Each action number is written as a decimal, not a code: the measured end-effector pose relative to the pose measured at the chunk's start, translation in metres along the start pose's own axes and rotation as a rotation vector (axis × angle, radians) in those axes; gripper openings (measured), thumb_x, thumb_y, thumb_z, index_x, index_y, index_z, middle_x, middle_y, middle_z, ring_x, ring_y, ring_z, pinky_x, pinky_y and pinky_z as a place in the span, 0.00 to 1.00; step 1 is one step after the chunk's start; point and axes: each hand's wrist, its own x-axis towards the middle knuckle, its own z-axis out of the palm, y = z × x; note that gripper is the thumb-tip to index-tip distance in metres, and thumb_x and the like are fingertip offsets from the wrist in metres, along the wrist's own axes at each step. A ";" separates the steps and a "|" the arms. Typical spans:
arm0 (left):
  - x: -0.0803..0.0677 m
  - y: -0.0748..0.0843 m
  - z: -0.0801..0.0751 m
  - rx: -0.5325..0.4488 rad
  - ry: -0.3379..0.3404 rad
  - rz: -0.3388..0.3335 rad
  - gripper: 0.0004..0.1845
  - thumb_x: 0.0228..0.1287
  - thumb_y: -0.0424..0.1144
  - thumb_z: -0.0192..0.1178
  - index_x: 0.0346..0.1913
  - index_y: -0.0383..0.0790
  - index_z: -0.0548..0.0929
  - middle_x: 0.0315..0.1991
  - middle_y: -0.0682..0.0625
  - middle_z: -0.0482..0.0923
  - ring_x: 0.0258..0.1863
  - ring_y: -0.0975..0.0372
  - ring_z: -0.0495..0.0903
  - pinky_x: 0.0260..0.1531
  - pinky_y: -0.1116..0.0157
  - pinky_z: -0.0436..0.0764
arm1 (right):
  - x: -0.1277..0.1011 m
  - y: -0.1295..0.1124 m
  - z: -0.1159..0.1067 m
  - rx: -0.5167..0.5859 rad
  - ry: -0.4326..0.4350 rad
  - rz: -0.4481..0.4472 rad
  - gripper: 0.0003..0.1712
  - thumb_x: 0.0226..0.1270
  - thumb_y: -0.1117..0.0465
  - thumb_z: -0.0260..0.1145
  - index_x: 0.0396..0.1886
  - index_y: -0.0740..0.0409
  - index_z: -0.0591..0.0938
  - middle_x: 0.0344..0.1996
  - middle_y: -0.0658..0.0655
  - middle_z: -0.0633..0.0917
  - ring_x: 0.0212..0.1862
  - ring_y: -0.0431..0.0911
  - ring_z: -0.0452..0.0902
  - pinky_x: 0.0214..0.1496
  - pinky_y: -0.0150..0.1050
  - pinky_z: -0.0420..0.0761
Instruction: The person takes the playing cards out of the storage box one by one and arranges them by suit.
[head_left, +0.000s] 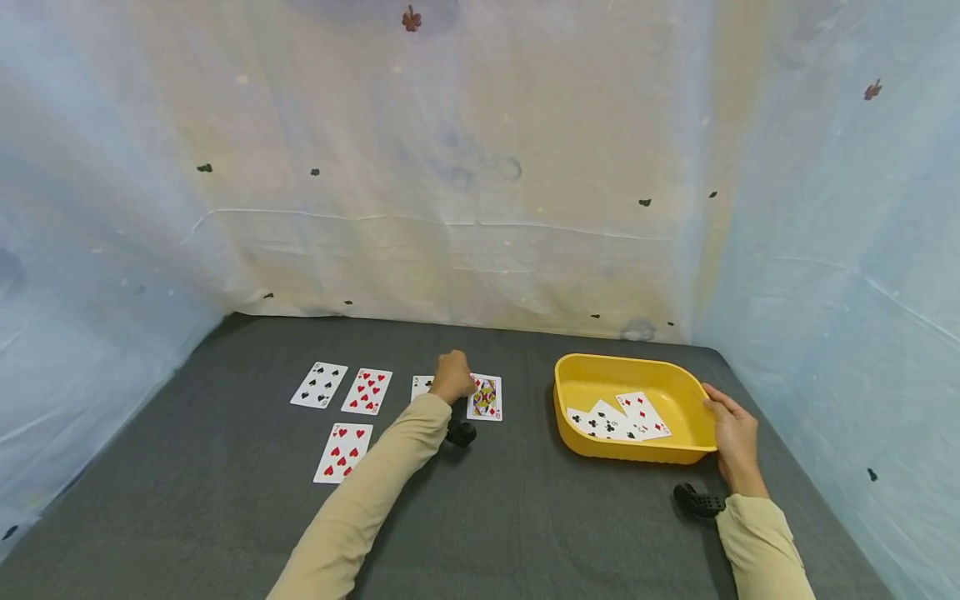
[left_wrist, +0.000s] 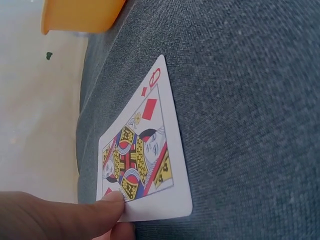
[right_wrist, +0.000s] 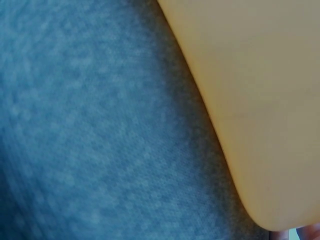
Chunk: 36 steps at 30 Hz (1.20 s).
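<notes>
My left hand [head_left: 453,379] pinches the left edge of a queen of diamonds playing card [head_left: 486,398]. The left wrist view has the thumb [left_wrist: 112,202] on the card's face and a finger beneath its edge. Just left of that hand, a club card [head_left: 421,385] is mostly hidden behind it. At the right, my right hand [head_left: 733,437] grips the right end of a yellow tray [head_left: 607,362]. Inside the tray lie several face-up cards, clubs and a diamond card [head_left: 643,415]. The right wrist view shows mostly the tray's outer wall [right_wrist: 265,125].
Face up on the dark grey cloth [head_left: 525,517], left of my left forearm, lie a spade card [head_left: 319,385] and two heart cards, one farther back [head_left: 367,392] and one nearer [head_left: 342,453]. Pale sheeting [head_left: 465,267] hangs behind and on both sides.
</notes>
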 end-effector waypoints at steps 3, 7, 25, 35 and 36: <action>0.001 0.000 0.002 0.000 0.006 -0.010 0.07 0.44 0.25 0.69 0.23 0.31 0.79 0.26 0.40 0.78 0.30 0.50 0.77 0.32 0.56 0.79 | 0.000 0.000 0.000 -0.004 0.000 0.000 0.27 0.77 0.54 0.50 0.70 0.60 0.68 0.69 0.61 0.66 0.43 0.30 0.72 0.39 0.23 0.76; 0.003 0.000 0.004 0.010 0.018 -0.001 0.07 0.43 0.25 0.69 0.23 0.31 0.80 0.27 0.39 0.80 0.33 0.48 0.79 0.33 0.55 0.80 | 0.000 0.000 0.000 -0.016 0.005 -0.005 0.27 0.78 0.54 0.50 0.70 0.60 0.68 0.69 0.61 0.67 0.44 0.31 0.72 0.39 0.23 0.76; -0.006 -0.003 -0.014 -0.209 -0.034 -0.002 0.08 0.48 0.29 0.74 0.29 0.32 0.84 0.34 0.42 0.81 0.36 0.50 0.79 0.33 0.59 0.79 | 0.000 0.002 0.000 -0.039 0.006 -0.004 0.27 0.78 0.53 0.49 0.70 0.60 0.68 0.69 0.61 0.66 0.47 0.35 0.72 0.39 0.23 0.75; -0.014 0.011 -0.024 -0.377 -0.157 0.193 0.11 0.60 0.37 0.69 0.40 0.34 0.82 0.30 0.48 0.78 0.27 0.59 0.77 0.27 0.64 0.75 | 0.004 0.003 0.001 -0.071 0.034 -0.014 0.26 0.78 0.53 0.49 0.70 0.59 0.70 0.68 0.59 0.68 0.56 0.41 0.70 0.41 0.21 0.72; -0.015 0.013 -0.024 -0.387 -0.174 0.219 0.11 0.61 0.38 0.68 0.41 0.35 0.81 0.30 0.48 0.78 0.27 0.59 0.77 0.27 0.64 0.75 | 0.004 0.003 0.001 -0.066 0.034 -0.013 0.26 0.78 0.53 0.49 0.70 0.59 0.70 0.68 0.59 0.68 0.56 0.41 0.70 0.40 0.21 0.72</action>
